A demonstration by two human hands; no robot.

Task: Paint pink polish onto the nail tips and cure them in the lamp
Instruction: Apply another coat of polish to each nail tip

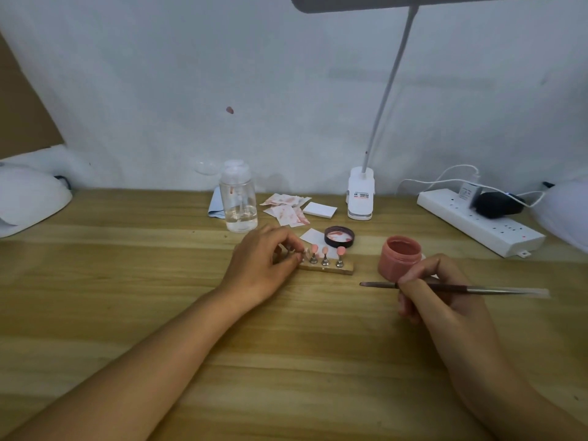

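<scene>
Three pink nail tips [325, 250] stand upright on little metal stands in a row on a small wooden block [331, 268], which lies on the worktop [159, 281] near its middle. The left hand [261, 265] rests at the left end of that block with its fingers curled, the fingertips [297, 256] pinching a small stand [306, 253] just beside the pink ones; the tip on it looks clear, though it is hard to make out. To the right of the block, and apart from it, an open jar [400, 257] of pink polish stands upright. Just in front of the jar the right hand [445, 300] grips a thin brush [496, 290] like a pen, held nearly level above the worktop with its dark bristle end pointing left towards the block and not touching it. The jar's dark lid [339, 237] lies upturned behind the block, smeared pink inside, with a white slip of paper beside it. Further back are pink-stained paper wipes [286, 210], a white pad [319, 210], a clear pump bottle [239, 205] and a blue cloth [216, 203] behind the bottle. A desk lamp [360, 198] is clamped at the far edge, its neck rising to the top of the view. To the right lies a white power strip [477, 222] with a black plug [496, 203] in it, and a white domed casing [28, 202] sits at the left edge
</scene>
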